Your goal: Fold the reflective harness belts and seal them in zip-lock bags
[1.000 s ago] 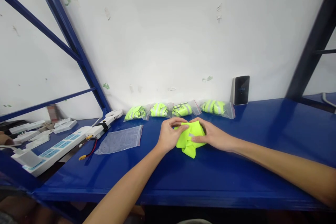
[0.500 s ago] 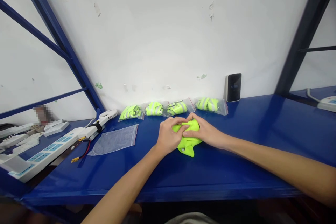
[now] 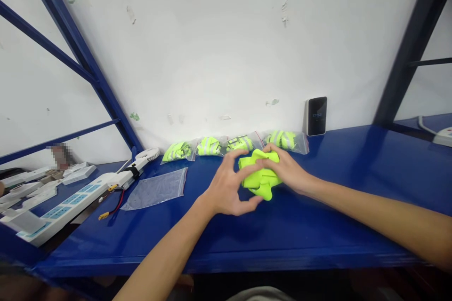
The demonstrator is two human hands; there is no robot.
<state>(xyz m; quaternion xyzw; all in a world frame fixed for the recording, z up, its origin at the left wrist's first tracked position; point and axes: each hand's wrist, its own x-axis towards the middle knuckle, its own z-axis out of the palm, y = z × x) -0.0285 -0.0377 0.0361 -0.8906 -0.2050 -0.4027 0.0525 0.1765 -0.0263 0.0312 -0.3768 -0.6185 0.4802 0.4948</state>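
Note:
A crumpled fluorescent yellow hi-vis vest [image 3: 263, 183] lies bunched on the blue shelf top [image 3: 318, 225]. My right hand [image 3: 286, 167] presses down on its upper right and pinches the fabric. My left hand [image 3: 226, 190] is beside the vest with its fingers spread, the index fingertip and thumb near its left edge. Several sealed clear bags [image 3: 240, 145] of folded hi-vis vests stand in a row behind the hands. A flat, unfilled clear zip bag [image 3: 155, 189] lies to the left.
A white power strip [image 3: 67, 209] with a red-and-black lead [image 3: 113, 205] and a small white fan [image 3: 147, 154] sit at left. A black device [image 3: 316, 116] leans against the white wall. Blue steel uprights [image 3: 409, 47] frame the shelf.
My left hand has lifted off the vest and opened its fingers. The vest now sits slightly further back and right, under my right hand. The camera view has shifted slightly.

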